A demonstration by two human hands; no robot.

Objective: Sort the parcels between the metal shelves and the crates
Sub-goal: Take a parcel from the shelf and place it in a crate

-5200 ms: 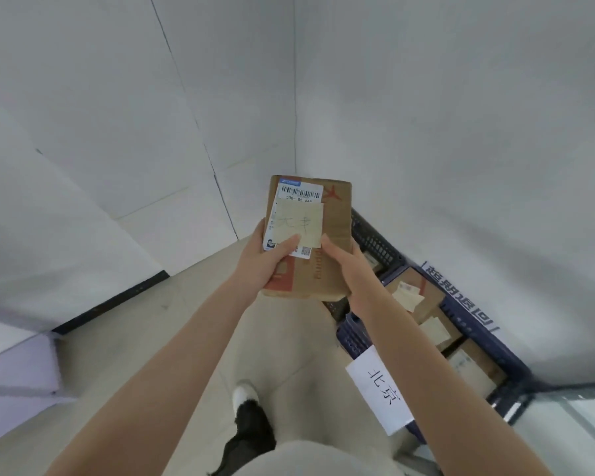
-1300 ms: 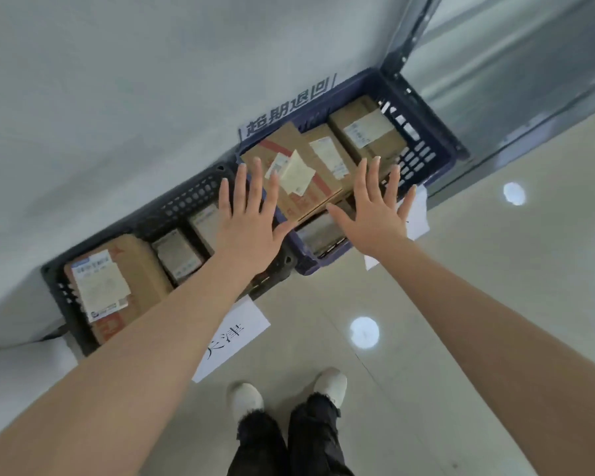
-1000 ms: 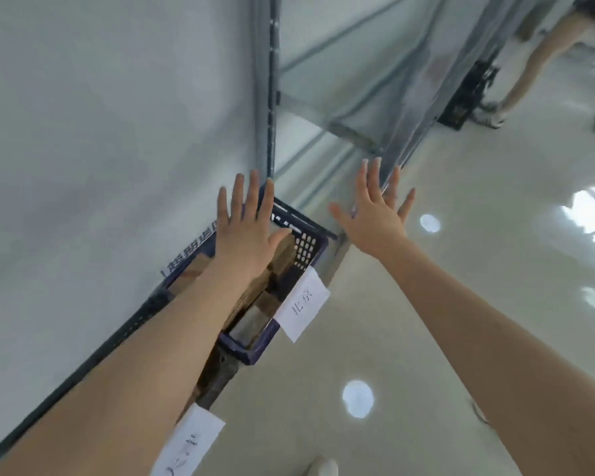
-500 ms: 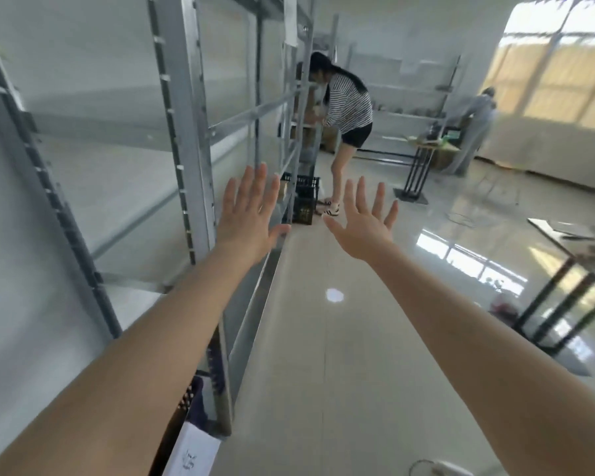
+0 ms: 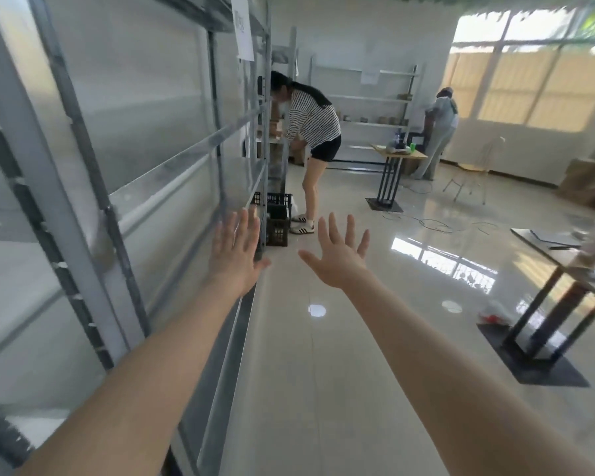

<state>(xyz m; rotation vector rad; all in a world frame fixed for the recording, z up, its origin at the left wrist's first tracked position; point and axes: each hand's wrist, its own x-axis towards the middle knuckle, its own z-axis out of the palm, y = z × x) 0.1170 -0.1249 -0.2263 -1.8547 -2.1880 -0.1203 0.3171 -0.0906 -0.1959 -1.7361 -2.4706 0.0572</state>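
Observation:
Both my arms stretch out ahead of me over the floor. My left hand (image 5: 235, 252) is spread flat with straight fingers and holds nothing; it hovers beside the front edge of the metal shelves (image 5: 172, 159) that run along the left. My right hand (image 5: 339, 255) is also spread flat and empty, over the aisle. Dark crates (image 5: 277, 218) stand on the floor at the far end of the shelves. No parcel is near my hands; brown boxes (image 5: 275, 123) sit on a far shelf.
A person in a striped top (image 5: 311, 132) bends at the far shelves beside the crates. Another person (image 5: 440, 128) stands at the back by a small table (image 5: 397, 156). A table with black legs (image 5: 571, 269) stands at the right. Glossy tiled floor (image 5: 323, 372) runs ahead.
My view has swung up from the crates of parcels at the wall to the aisle along the shelves. The parcel I held is out of my hands, which stay spread and empty.

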